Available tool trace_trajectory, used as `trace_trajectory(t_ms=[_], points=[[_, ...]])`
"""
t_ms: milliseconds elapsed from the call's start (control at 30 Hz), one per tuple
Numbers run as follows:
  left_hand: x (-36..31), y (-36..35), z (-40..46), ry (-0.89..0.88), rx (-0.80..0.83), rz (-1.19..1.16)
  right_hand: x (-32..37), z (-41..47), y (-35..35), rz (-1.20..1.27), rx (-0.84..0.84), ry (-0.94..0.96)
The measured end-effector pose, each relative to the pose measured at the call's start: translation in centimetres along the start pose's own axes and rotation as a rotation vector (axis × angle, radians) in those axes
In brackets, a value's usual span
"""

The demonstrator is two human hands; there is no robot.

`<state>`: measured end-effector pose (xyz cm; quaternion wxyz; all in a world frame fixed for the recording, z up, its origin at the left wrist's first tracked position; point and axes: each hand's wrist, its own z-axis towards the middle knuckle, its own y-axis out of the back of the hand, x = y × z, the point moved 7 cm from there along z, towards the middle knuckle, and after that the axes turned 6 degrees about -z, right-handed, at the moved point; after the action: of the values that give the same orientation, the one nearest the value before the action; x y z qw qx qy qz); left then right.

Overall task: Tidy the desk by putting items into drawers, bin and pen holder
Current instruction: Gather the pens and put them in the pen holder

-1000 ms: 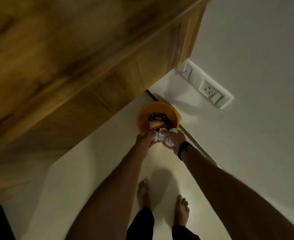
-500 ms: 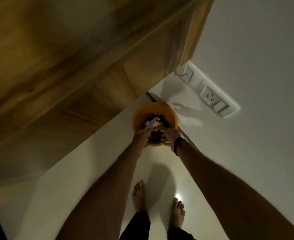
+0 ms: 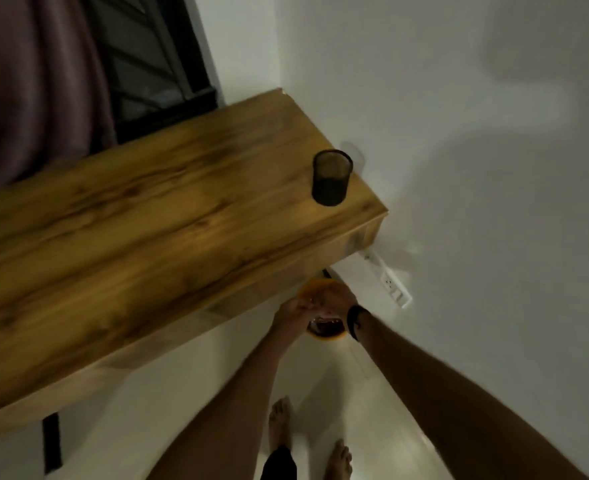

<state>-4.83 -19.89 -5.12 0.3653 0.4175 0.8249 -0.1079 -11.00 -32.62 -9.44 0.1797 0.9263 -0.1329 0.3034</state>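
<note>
Orange bin [image 3: 326, 337] stood on the floor below the table [image 3: 147, 237] corner. Left hand [image 3: 291, 315] and right hand [image 3: 334, 299] met over its mouth, probably to drop waste; grips blurred, indeterminable. Pen holder [image 3: 332, 177] stood upright on table.

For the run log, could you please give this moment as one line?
hands together over bin | grip unclear | holder upright on desk
</note>
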Motion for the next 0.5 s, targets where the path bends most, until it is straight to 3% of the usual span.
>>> trace_trajectory(t_ms=[167,267,367,500], points=[[-2.7,7.9,-8.0,-0.103,-0.144,-0.056,11.3,-11.3,-4.1,-0.074,0.026,0.157],[-2.9,13.6,-11.1,-0.158,-0.202,-0.154,14.8,-13.2,-8.7,-0.196,0.125,0.219],[-2.0,20.8,-14.6,-0.222,-0.360,-0.229,18.4,-14.0,-13.6,-0.281,0.132,0.297],[1.5,29.4,-18.1,-0.196,-0.491,-0.288,21.7,-15.9,-22.0,-0.333,0.181,0.343]])
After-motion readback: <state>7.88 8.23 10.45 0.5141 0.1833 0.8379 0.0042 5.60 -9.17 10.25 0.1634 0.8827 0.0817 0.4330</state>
